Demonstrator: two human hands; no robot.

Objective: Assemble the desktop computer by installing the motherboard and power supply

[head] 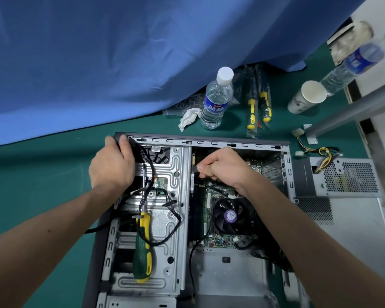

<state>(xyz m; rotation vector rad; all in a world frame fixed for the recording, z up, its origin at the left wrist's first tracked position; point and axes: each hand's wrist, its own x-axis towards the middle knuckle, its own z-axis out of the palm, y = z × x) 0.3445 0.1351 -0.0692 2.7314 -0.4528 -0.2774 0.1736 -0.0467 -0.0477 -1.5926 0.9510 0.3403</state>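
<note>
Right now my left hand (pixel 111 162) grips the far left corner of the case (pixel 209 142), fingers curled over its rim, steadying it. My right hand (pixel 218 166) sits inside the case over the far edge of the motherboard (pixel 222 240), thumb and fingers pinching a small dark connector (pixel 195 168) just beside the divider wall. What it plugs into I cannot tell; the hand covers it.

The motherboard already lies flat in the right half of the case, its fan (pixel 228 216) near the middle. The relation that matters: the connector is at my right fingertips, with the board's far left edge directly beneath and slightly left of it, so I judge the coming move to be a short push down and left by the right hand, which is much the nearer one.

The power supply (pixel 351 177) is still outside, on the counter (pixel 42 174) just right of the case, long axis running left to right, its wires (pixel 322 152) trailing toward the far side. My right arm is the closer one to it.

A screwdriver (pixel 142 245) lies on the drive cage in the left half, long axis near to far. On the green counter beyond stand a bottle (pixel 217 98), a cup (pixel 307 96) and spare screwdrivers (pixel 258 107); a blue cloth (pixel 120 52) hangs behind.
</note>
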